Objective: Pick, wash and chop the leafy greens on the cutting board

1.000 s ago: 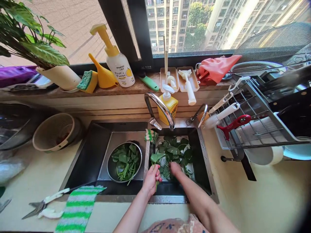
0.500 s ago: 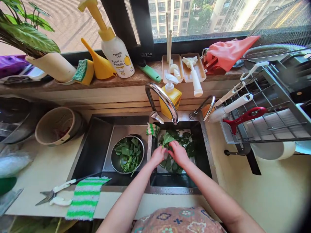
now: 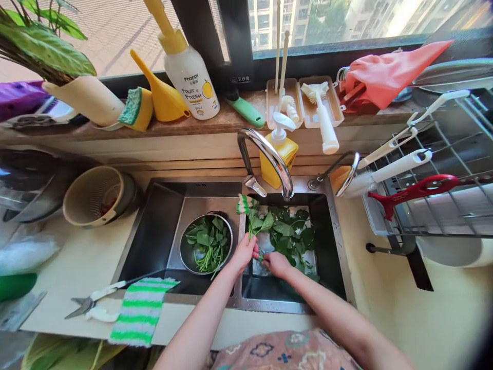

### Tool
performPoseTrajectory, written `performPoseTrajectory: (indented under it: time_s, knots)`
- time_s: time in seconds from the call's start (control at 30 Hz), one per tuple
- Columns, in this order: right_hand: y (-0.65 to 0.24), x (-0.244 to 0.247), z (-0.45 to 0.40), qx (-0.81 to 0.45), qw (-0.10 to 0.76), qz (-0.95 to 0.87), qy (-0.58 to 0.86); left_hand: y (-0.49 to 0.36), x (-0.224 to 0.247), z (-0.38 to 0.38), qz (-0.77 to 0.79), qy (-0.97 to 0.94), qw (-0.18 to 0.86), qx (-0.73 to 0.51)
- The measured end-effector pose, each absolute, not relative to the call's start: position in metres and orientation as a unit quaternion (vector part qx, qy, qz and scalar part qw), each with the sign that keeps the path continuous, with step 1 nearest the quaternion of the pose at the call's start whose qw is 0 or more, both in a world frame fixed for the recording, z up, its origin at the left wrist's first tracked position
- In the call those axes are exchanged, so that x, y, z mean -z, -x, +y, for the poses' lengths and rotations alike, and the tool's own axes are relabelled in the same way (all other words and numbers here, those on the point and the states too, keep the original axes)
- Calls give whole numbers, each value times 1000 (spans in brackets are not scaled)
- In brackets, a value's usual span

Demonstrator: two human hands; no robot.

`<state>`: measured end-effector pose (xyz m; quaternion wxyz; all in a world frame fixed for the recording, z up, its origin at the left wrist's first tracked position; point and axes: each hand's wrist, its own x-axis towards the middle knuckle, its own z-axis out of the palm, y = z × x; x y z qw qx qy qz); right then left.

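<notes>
Over the right sink basin (image 3: 283,293), my left hand (image 3: 244,253) is closed on the stems of a few leafy greens (image 3: 257,223), leaves pointing up and away. Just right of it and slightly lower, my right hand (image 3: 277,263) pinches the lower stem end at its fingertips. More wet leafy greens (image 3: 295,234) lie in that basin, behind and beside my right hand. In the left basin (image 3: 148,241) stands a round metal bowl (image 3: 181,252) with picked leaves and stems, some hanging over its front rim.
The faucet (image 3: 283,174) arches over the right basin. A striped cloth (image 3: 136,311) and white-handled scissors (image 3: 92,303) lie at the front left. A strainer basket (image 3: 77,205) stands left of the sink. A dish rack (image 3: 431,169) stands at right; bottles and brushes line the sill.
My hands have drawn slightly apart and my left hand has moved a little left, the leaves now standing above it. The view has shifted slightly.
</notes>
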<state>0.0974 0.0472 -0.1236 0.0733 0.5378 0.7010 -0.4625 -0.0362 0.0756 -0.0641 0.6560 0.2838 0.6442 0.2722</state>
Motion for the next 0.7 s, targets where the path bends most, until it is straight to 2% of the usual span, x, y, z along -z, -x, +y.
performPoseTrajectory:
  time_s: [0.1, 0.2, 0.37, 0.57, 0.7]
  knots:
    - [-139, 94, 53, 467, 16, 721, -511, 33, 67, 76, 663, -371, 598, -257]
    - [-169, 66, 57, 523, -21, 721, -453, 22, 60, 79, 594, -508, 574, -245]
    - [-187, 42, 67, 661, -13, 639, -393, 2, 51, 76, 446, -582, 659, -166]
    - [-192, 35, 75, 739, 27, 591, -322, -4, 55, 72, 425, -578, 668, -200]
    - [-195, 40, 79, 786, 53, 544, -289, 1, 53, 69, 397, -564, 704, -167]
